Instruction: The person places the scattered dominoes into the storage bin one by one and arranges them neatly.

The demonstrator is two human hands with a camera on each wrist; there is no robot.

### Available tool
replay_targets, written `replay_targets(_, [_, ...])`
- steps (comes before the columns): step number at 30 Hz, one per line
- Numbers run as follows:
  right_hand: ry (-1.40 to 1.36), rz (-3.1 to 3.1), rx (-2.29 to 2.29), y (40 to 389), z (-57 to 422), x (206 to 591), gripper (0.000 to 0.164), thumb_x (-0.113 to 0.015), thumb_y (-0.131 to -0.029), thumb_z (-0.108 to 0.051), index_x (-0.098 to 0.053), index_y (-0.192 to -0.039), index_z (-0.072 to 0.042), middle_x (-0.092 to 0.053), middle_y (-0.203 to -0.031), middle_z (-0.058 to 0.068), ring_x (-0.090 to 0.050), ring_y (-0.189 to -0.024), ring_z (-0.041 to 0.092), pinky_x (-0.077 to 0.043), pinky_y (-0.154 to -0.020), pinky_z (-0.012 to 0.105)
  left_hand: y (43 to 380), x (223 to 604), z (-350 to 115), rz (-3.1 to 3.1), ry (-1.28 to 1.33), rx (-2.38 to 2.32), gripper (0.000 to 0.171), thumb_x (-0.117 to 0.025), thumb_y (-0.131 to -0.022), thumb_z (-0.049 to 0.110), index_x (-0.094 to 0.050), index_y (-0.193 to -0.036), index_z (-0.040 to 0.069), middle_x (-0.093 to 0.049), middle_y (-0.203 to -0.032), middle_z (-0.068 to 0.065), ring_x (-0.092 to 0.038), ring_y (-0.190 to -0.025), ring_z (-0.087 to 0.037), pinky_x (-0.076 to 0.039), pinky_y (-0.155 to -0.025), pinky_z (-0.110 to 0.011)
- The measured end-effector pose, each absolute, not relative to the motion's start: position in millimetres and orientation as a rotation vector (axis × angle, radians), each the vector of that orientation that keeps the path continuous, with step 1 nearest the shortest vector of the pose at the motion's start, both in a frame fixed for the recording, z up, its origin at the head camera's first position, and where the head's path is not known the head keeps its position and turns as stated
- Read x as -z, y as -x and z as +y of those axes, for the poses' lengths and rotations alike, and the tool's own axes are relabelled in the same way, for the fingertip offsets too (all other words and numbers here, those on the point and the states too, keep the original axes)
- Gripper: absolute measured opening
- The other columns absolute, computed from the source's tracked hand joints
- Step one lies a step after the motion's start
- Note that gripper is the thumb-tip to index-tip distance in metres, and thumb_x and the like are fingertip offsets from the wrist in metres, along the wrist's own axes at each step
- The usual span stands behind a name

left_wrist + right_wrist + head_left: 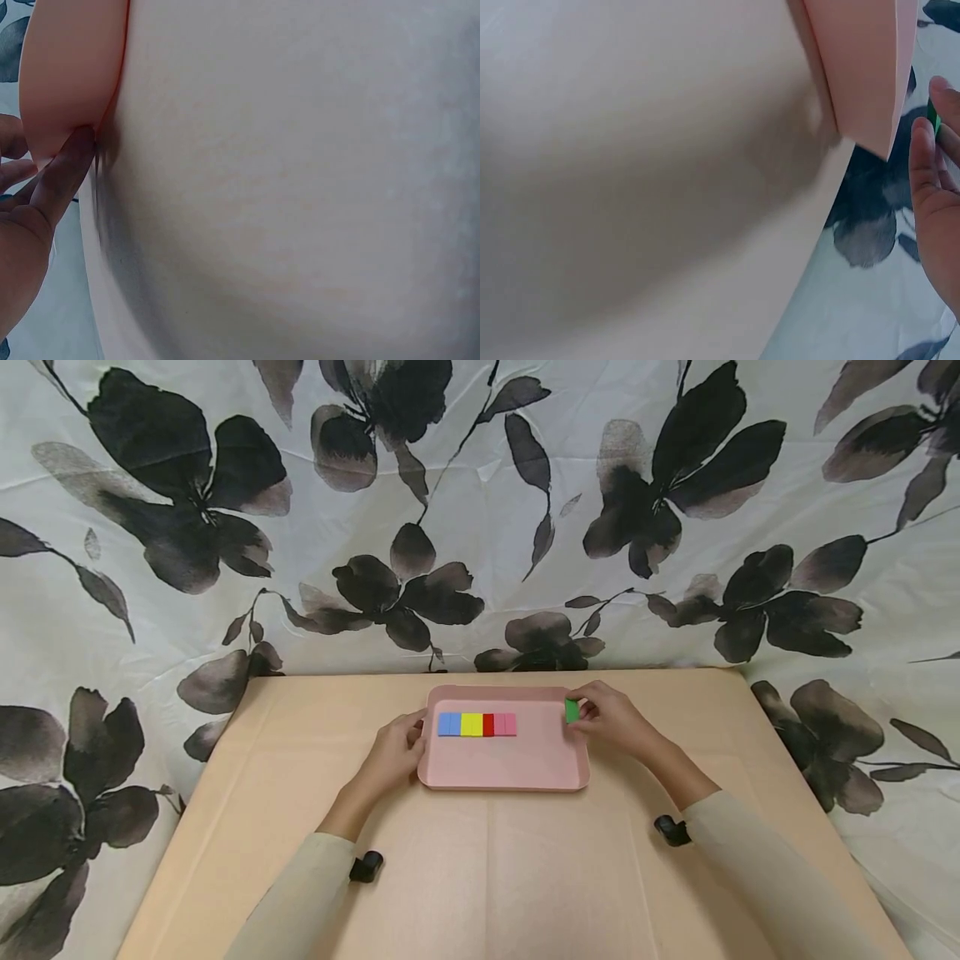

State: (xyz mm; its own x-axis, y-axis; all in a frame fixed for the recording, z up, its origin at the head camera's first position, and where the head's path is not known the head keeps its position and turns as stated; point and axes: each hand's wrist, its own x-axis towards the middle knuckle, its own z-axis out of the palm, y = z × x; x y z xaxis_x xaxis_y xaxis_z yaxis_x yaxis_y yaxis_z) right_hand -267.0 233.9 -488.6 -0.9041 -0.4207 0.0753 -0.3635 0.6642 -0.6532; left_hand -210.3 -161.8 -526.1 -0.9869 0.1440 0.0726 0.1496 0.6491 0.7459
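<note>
A pink tray (502, 768) lies on the table with a row of coloured pieces on it: blue (449, 725), yellow (472, 725), a narrow red (488, 725) and pink (506, 725). My left hand (397, 747) holds the tray's left side; in the left wrist view a finger (71, 161) presses on the tray's wall (75, 67). Above the tray's right rim, my right hand (613, 720) pinches a small green piece (572, 711) between thumb and fingers. Only a sliver of that green piece (933, 116) shows in the right wrist view.
A light tan table (480, 877) spreads around the tray. Behind it and at its sides hangs a white cloth (525, 635) with dark flowers. Small black devices (367, 867) sit at both wrists.
</note>
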Motion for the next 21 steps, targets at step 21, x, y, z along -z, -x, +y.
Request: replay_targets(21, [0.749,2.738,0.819,290.1,171.3,510.5,0.044,-0.086,-0.085,-0.018,-0.067,-0.121,-0.001,-0.064,-0.088,0.003,-0.057,-0.094,0.02,-0.045,-0.098,0.042,213.1,525.2,-157.2,-2.843,0.231,1.27,0.053,-0.061,-0.095,0.001,-0.052,-0.148,-0.003,-0.067,-0.118,-0.02,-0.071,-0.1,-0.029,-0.059,-0.084,-0.04])
